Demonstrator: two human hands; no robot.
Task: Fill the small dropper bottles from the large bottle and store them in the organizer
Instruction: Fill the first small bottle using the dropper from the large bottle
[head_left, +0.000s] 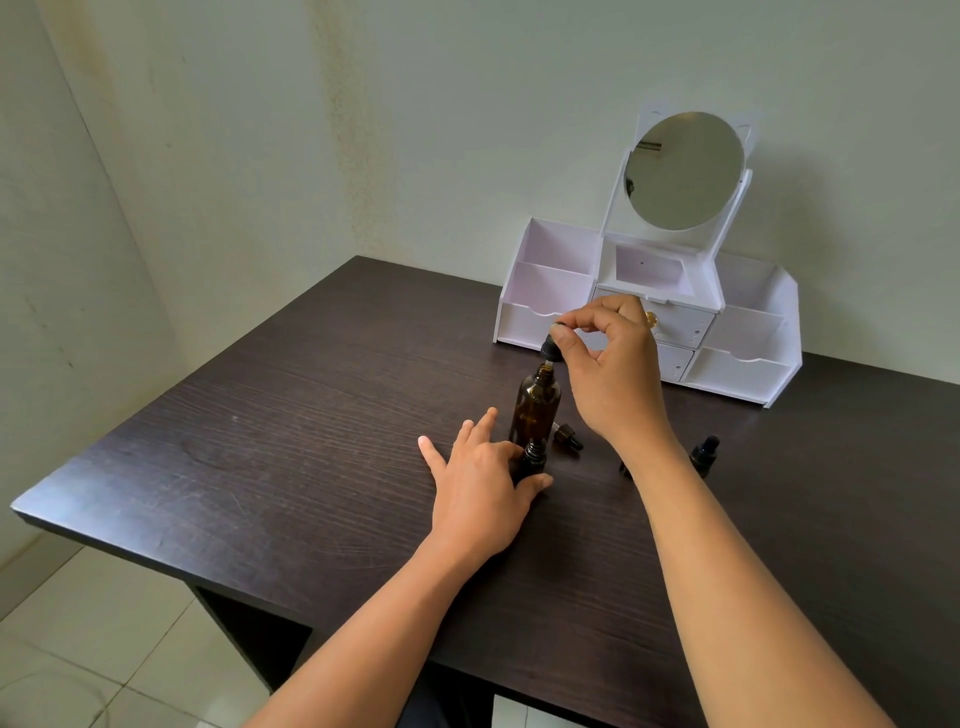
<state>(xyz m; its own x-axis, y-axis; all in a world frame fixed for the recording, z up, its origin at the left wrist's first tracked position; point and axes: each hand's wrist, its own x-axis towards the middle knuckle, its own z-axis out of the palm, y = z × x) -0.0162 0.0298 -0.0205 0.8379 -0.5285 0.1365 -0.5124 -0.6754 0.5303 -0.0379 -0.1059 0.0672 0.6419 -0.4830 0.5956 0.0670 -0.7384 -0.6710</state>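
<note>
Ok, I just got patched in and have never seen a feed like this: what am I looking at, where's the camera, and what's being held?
No machine here: these are a person's two bare hands, filmed by one camera worn on their head, looking forward and down. The right hand pinches a black dropper just above the open neck of the large amber bottle, which stands on the dark table. The left hand steadies a small dropper bottle between thumb and forefinger, in front of it. A loose dropper cap lies beside the large bottle, and a second small bottle stands right of the right forearm. At the back sits the white organizer with a round mirror; I see no bottle in it.
</note>
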